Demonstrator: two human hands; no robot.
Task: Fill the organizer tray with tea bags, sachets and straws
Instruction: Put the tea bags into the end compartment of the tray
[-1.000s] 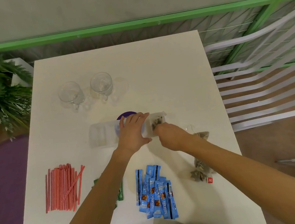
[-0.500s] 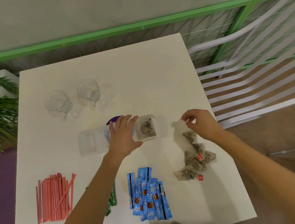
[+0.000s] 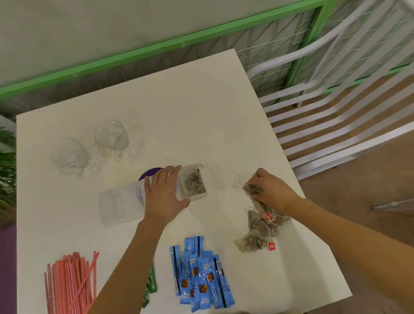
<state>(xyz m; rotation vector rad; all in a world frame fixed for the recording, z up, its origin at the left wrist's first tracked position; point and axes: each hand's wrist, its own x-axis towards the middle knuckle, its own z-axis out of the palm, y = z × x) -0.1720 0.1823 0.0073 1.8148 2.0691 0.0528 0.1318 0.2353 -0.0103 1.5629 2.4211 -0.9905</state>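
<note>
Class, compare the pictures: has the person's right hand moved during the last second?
Yes. The right hand left the organizer tray and went toward the right edge of the table, onto the loose tea bags.

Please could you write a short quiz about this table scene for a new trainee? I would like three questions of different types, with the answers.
1. True or false: the red straws already lie in the organizer tray.
2. Which end of the tray holds tea bags? A) left end B) right end C) both ends
3. Fill in: the right hand grips ___ in the loose pile, while the left hand rests on the tray.

Key: 1 false, they lie on the table; 2 B; 3 tea bags.
</note>
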